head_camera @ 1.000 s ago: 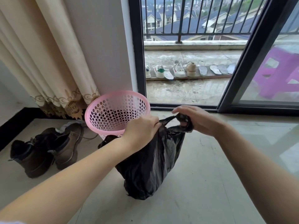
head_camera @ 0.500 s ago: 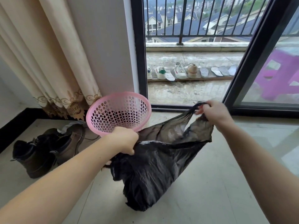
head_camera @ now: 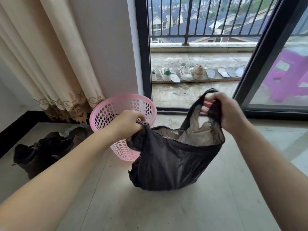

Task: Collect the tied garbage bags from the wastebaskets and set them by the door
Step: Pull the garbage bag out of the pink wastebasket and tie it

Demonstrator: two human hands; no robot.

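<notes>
A black garbage bag point(head_camera: 168, 165) rests on the tiled floor in front of me, its mouth spread wide between my hands. My left hand point(head_camera: 128, 125) grips the bag's left edge in a closed fist. My right hand point(head_camera: 221, 110) holds the bag's right handle loop, raised higher. Just behind the bag, a pink perforated wastebasket point(head_camera: 110, 110) leans tilted with nothing visible inside it. The bag's contents are hidden.
A pair of dark boots point(head_camera: 41, 152) stands at the left by the cream curtain point(head_camera: 50, 64). The black-framed sliding balcony door point(head_camera: 145, 64) is straight ahead, with shoes point(head_camera: 183, 74) lined up outside and a purple stool point(head_camera: 286, 80) behind the glass.
My hands have moved apart from the bag's gathered top and pulled its mouth wide. The right hand went up and right; the left now holds the bag's left edge.
</notes>
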